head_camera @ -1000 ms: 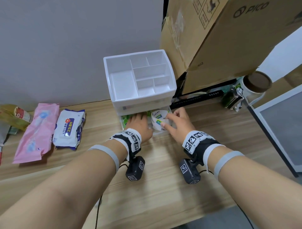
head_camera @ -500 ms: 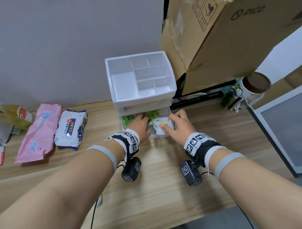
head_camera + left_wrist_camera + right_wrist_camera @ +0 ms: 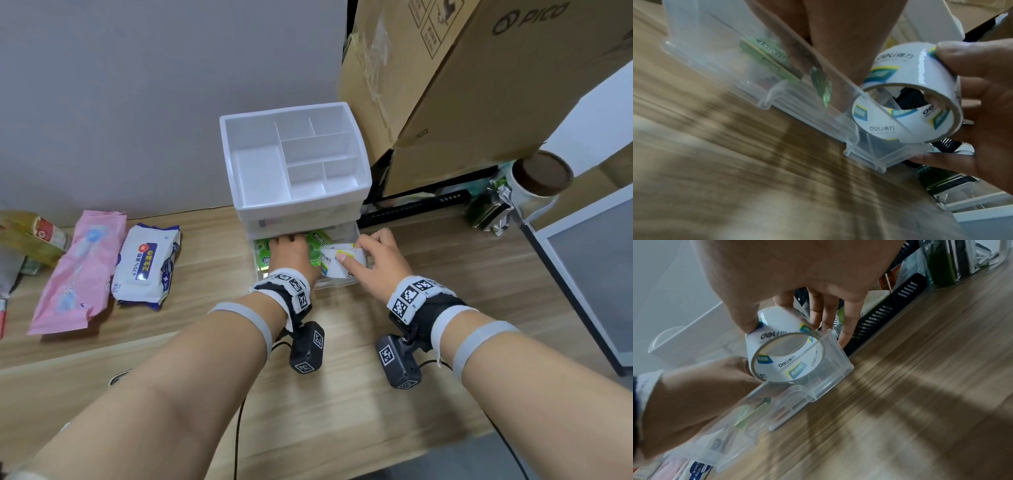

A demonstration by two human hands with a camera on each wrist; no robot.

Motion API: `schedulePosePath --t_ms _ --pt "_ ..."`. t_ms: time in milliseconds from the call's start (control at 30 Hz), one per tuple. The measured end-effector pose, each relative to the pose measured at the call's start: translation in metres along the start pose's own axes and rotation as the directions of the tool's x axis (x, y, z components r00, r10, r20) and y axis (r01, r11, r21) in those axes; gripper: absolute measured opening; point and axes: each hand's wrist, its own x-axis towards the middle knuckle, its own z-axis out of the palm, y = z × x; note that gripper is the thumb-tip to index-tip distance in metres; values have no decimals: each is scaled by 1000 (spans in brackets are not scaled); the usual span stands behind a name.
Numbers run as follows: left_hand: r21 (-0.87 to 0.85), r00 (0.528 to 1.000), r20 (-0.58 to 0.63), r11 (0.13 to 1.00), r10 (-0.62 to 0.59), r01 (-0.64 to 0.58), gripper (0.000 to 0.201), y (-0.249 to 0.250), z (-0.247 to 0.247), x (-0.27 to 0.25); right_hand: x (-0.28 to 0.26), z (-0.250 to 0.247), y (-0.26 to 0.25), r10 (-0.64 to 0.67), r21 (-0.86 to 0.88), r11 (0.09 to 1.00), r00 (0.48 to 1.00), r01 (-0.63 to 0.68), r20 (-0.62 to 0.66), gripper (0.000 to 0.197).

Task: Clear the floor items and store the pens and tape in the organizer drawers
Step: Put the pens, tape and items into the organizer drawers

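- Gripping the tape roll (image 3: 342, 262) between thumb and forefinger, the right hand (image 3: 380, 263) holds it on edge at the right end of the open bottom drawer (image 3: 337, 281).
- Seen from the right wrist, the thumb presses the roll's printed outer face while the other fingers (image 3: 830, 313) reach down behind it; the roll (image 3: 785, 356) sits partly below the drawer's clear front wall (image 3: 824, 369).
- Whether the roll touches the drawer floor cannot be told.
- The left hand (image 3: 291, 251) lies inside the same drawer, left of the roll, with its fingers tucked under the drawer above; their exact curl is hidden, so I cannot tell if they hold anything.
- Green packets (image 3: 317, 241) lie in the drawer around and under that hand.
- From the left wrist, the roll (image 3: 908, 100) shows a white label with blue, green and yellow marks.
- The white organizer (image 3: 294, 164) stands on the wooden floor (image 3: 342, 411) against the grey wall, its top tray divided into compartments.
- Left of it lie a wet wipes pack (image 3: 147, 267) and a pink packet (image 3: 78, 270), side by side.
- A cardboard box (image 3: 462, 85) leans above to the right, with a brown-lidded jar (image 3: 541, 174) below it.
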Motion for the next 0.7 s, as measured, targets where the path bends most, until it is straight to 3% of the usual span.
schedulePosePath --t_ms 267,367,500,700 --pt "-8 993 -93 998 69 -70 52 -14 -13 -23 3 -3 -4 -26 8 1000 998 27 -54 35" --pt "177 987 -120 981 102 -80 45 -25 -21 -32 5 -3 -6 -76 -50 996 995 73 -67 36" --pt "460 987 -69 883 144 -97 40 -27 -38 -38 7 2 -9 -113 -86 990 992 108 -55 36" --pt "465 985 20 871 169 -159 28 -33 -45 -34 7 7 -10 -124 -218 969 992 115 -26 37"
